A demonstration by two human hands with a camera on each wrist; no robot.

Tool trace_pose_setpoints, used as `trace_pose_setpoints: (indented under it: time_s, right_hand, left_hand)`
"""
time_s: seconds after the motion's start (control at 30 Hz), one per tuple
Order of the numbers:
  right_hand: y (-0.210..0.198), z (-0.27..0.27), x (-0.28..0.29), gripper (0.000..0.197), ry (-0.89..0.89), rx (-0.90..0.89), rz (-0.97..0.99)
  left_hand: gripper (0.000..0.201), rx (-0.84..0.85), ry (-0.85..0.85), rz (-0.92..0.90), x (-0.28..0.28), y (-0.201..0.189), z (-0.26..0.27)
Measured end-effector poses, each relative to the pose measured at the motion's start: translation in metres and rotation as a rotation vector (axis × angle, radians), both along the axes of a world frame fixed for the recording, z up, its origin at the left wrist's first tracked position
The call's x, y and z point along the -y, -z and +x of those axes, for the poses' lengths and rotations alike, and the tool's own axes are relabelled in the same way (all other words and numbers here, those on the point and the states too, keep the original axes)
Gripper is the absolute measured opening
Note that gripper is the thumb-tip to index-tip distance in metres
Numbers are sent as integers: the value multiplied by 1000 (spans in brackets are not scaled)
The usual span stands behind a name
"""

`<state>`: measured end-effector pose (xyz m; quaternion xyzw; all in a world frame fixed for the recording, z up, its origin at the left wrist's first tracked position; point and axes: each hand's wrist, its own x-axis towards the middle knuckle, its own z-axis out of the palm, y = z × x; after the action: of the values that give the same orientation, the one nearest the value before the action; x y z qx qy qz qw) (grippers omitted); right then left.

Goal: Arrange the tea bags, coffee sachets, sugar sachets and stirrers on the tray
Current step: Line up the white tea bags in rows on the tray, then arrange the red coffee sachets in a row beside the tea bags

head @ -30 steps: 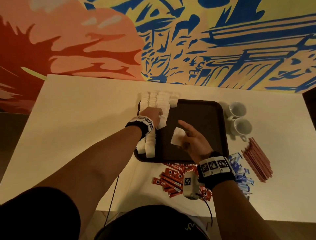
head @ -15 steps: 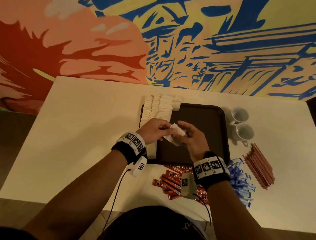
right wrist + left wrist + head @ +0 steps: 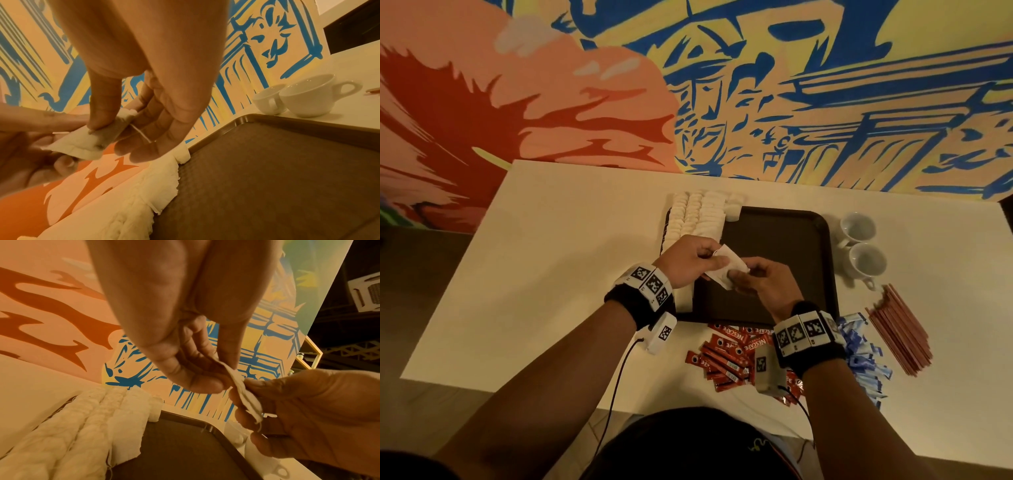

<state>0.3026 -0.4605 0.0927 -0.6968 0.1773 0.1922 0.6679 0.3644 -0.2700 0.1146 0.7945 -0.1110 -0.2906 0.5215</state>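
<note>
Head view shows the left hand (image 3: pixel 690 262) and the right hand (image 3: pixel 763 282) meeting above the near-left part of a dark brown rectangular plastic tray (image 3: pixel 822 240), both pinching one small white paper tea bag (image 3: pixel 727 270). The left thumb and forefinger nip its left end; the right thumb and fingers curl round its right end. In the left wrist view the bag (image 3: pixel 244 395) hangs edge-on between the two sets of fingertips, clear of the tray floor. From the right wrist view, the right thumb presses the bag (image 3: pixel 86 144) against the fingers, and a thin white string (image 3: pixel 141 134) runs from the bag across those fingers.

Just below and left of the hands, rows of overlapping white tea bags (image 3: pixel 697 214) fill the tray's left side, running from its far edge to its near edge; the far end spills a little past the rim. Two white ceramic cups (image 3: pixel 863 245) stand side by side on the cream table (image 3: pixel 571 240), just right of the tray. Red Nescafe coffee sachets (image 3: pixel 729 354) lie in a loose heap on the table at the tray's near edge. Blue-and-white sugar sachets (image 3: pixel 866 363) are piled to their right, partly hidden by the right wrist, and a bundle of reddish-brown stirrers (image 3: pixel 900 330) lies beyond those, toward the table's right edge.
</note>
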Motion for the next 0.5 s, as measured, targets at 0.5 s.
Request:
trace_pose_setpoints:
  time_s: [0.5]
  right_hand:
    - [32,-43,38,54,-398,-163,-549]
  left_hand:
    - [25,237,-26,507,10,45,55]
